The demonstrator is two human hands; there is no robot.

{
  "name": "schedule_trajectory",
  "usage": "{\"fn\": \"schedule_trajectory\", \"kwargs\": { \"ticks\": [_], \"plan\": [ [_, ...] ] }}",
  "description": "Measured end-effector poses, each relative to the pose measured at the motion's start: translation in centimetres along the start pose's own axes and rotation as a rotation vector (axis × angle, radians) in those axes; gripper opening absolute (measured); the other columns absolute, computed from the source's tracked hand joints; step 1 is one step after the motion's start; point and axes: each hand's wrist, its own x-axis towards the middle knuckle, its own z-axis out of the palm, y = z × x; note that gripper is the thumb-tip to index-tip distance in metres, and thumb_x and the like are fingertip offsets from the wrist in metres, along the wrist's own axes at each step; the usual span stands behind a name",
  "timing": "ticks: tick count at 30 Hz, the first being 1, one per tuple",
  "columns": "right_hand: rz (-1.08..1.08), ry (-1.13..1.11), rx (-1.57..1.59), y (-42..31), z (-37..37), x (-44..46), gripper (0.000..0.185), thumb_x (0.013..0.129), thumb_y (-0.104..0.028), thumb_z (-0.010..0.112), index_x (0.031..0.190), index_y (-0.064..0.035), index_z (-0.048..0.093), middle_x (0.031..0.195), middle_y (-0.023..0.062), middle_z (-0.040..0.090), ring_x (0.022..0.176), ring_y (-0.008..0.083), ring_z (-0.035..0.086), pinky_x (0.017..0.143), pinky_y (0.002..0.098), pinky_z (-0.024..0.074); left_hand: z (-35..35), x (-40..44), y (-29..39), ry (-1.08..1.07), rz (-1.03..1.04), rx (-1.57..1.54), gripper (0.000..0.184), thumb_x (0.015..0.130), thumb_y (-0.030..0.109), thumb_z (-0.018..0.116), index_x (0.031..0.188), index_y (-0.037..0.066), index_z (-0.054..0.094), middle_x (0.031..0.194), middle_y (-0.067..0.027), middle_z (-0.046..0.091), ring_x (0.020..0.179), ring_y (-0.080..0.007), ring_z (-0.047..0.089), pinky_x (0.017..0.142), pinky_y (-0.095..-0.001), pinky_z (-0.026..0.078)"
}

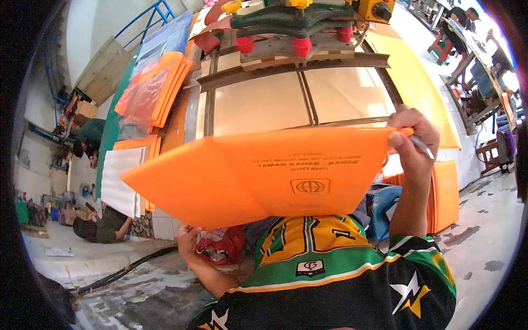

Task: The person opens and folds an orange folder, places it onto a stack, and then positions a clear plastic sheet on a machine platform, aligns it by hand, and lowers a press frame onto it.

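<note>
An open orange plastic report cover [236,170] with dark printed lettering and a round emblem spans the space before my chest. My right hand [416,135] is closed on its upper right corner. A slim silvery object [422,146] also sits among those fingers; its kind is hard to make out. At the cover's lower left edge, my left hand [188,239] pinches the plastic, its fingertips partly hidden. Just beyond the cover lies the press bed [258,102], with pale panels between metal bars.
A green press head [297,25] with red knobs stands over the bed. Orange covers [165,91] and white sheets [122,181] lie at left. More orange covers [445,192] are stacked at right, near a yellow sheet [421,82]. Other people sit on both sides.
</note>
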Motion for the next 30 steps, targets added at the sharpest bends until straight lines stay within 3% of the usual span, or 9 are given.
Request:
{"fn": "schedule_trajectory", "kwargs": {
  "ticks": [3, 6, 9, 14, 16, 18, 22, 27, 30],
  "plan": [
    [-0.002, -0.236, -0.083, -0.4, 1.3, 0.3, 0.011, 0.086, -0.009, 0.076, 0.090, -0.0022, 0.068, 0.076, 0.0072, 0.066, 0.065, 0.0159, 0.061, 0.060, 0.0313, 0.0449, 2.3, 0.3, 2.6, -0.013, -0.473, 0.493, 0.029, 0.082, 0.002, 0.079, 0.110, -0.003, 0.071, 0.116, -0.0087, 0.073, 0.101, -0.0197, 0.069, 0.089, -0.0355, 0.052],
    [-0.014, -0.262, -0.069, -0.6, 2.8, 0.7, 0.012, 0.088, -0.013, 0.078, 0.090, -0.0044, 0.069, 0.076, 0.0055, 0.065, 0.066, 0.0154, 0.062, 0.059, 0.0296, 0.0446, 2.2, 0.5, 3.0, -0.090, -0.515, 0.793, 0.034, 0.085, 0.002, 0.077, 0.118, -0.004, 0.068, 0.116, -0.0094, 0.073, 0.099, -0.0168, 0.067, 0.087, -0.0335, 0.050],
    [0.052, -0.272, -0.109, -0.4, 3.2, 1.4, 0.013, 0.089, -0.013, 0.078, 0.092, -0.0043, 0.069, 0.074, 0.0038, 0.063, 0.067, 0.0123, 0.062, 0.060, 0.0273, 0.0439, 4.8, -0.6, 6.7, -0.045, -0.284, 0.584, 0.035, 0.088, 0.007, 0.076, 0.121, -0.004, 0.067, 0.113, -0.0103, 0.073, 0.099, -0.0160, 0.066, 0.088, -0.0328, 0.050],
    [0.024, -0.307, -0.077, 0.5, 3.8, 2.4, 0.014, 0.093, -0.015, 0.076, 0.098, -0.0028, 0.070, 0.076, 0.0034, 0.063, 0.066, 0.0100, 0.061, 0.058, 0.0262, 0.0439, 11.2, -2.1, 17.2, 0.352, 0.171, 1.078, 0.023, 0.096, 0.013, 0.070, 0.113, -0.002, 0.069, 0.098, -0.0072, 0.069, 0.091, -0.0129, 0.063, 0.084, -0.0298, 0.052],
    [0.023, -0.388, -0.080, 0.4, 3.8, 2.9, 0.012, 0.096, -0.008, 0.069, 0.103, 0.0016, 0.069, 0.080, 0.0058, 0.065, 0.073, 0.0120, 0.062, 0.065, 0.0255, 0.0478, 16.4, -1.2, 19.4, 0.400, 0.308, 0.914, 0.019, 0.098, 0.012, 0.065, 0.110, -0.002, 0.069, 0.096, -0.0073, 0.068, 0.091, -0.0131, 0.063, 0.083, -0.0288, 0.051],
    [0.139, -0.418, 0.032, 0.8, 3.7, 3.0, 0.014, 0.099, -0.007, 0.065, 0.109, 0.0024, 0.068, 0.081, 0.0051, 0.065, 0.073, 0.0106, 0.062, 0.063, 0.0243, 0.0489, 20.5, 0.7, 20.6, 0.181, 0.803, 0.688, 0.020, 0.097, 0.012, 0.063, 0.109, -0.002, 0.070, 0.097, -0.0088, 0.069, 0.092, -0.0169, 0.064, 0.086, -0.0309, 0.050],
    [0.273, -0.496, 0.119, 0.9, 3.2, 3.4, 0.021, 0.105, -0.005, 0.056, 0.121, 0.0043, 0.065, 0.083, 0.0042, 0.066, 0.069, 0.0079, 0.061, 0.057, 0.0217, 0.0514, 35.0, 4.9, 19.9, -0.352, 1.037, 0.851, 0.028, 0.090, 0.020, 0.071, 0.108, -0.001, 0.071, 0.106, -0.0146, 0.073, 0.099, -0.0286, 0.068, 0.094, -0.0395, 0.051],
    [0.264, -0.544, 0.063, 0.4, 2.3, 4.0, 0.020, 0.103, -0.005, 0.058, 0.120, 0.0040, 0.065, 0.084, 0.0054, 0.066, 0.067, 0.0093, 0.063, 0.059, 0.0225, 0.0523, 44.0, 8.0, 17.6, -0.639, 0.957, 0.912, 0.037, 0.089, 0.029, 0.077, 0.114, 0.002, 0.070, 0.100, -0.0149, 0.072, 0.095, -0.0266, 0.069, 0.086, -0.0349, 0.053],
    [0.243, -0.579, -0.027, 0.3, 1.2, 4.6, 0.018, 0.102, -0.007, 0.061, 0.117, 0.0030, 0.066, 0.085, 0.0055, 0.067, 0.068, 0.0107, 0.065, 0.062, 0.0242, 0.0536, 44.9, 8.4, 17.5, -0.835, 0.655, 1.005, 0.034, 0.091, 0.030, 0.077, 0.109, 0.001, 0.071, 0.087, -0.0127, 0.070, 0.078, -0.0199, 0.066, 0.071, -0.0323, 0.051]
  ]
}}
